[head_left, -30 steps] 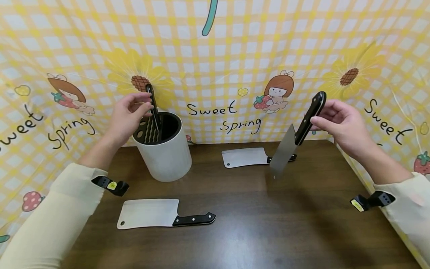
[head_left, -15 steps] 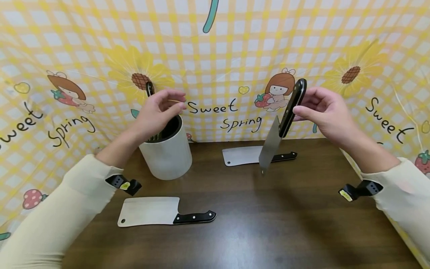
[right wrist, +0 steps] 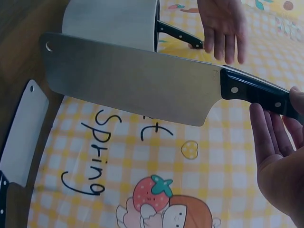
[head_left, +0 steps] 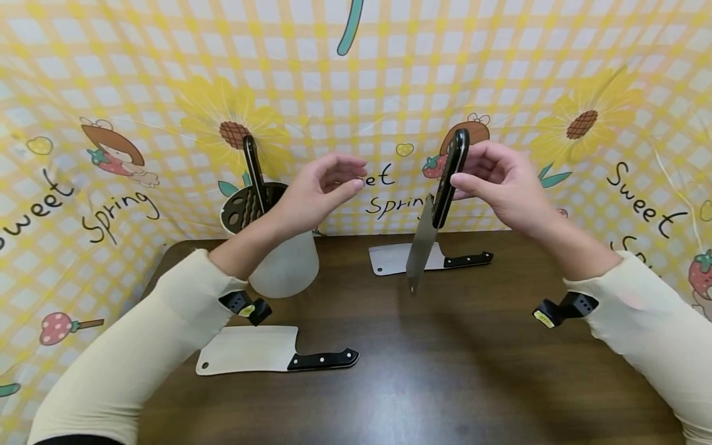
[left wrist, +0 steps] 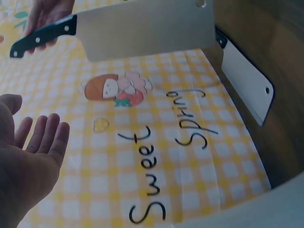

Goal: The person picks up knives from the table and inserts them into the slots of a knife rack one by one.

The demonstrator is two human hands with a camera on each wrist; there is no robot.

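Observation:
My right hand pinches the black riveted handle of a cleaver, whose broad blade hangs down above the table. In the right wrist view the whole blade shows side on, with a hole near its far corner. My left hand is in the air between the knife holder and the cleaver, fingers relaxed and holding nothing. Behind the left wrist stands the white round knife holder, with one black-handled knife upright in its slotted black insert.
A second cleaver lies at the front left of the brown table, handle to the right. Another cleaver lies at the back, partly behind the held blade. A yellow checked cloth hangs behind and beside the table.
My left hand has left the knife's handle at the holder and moved right, past the holder's rim. My right hand has carried the cleaver leftward, toward the left hand.

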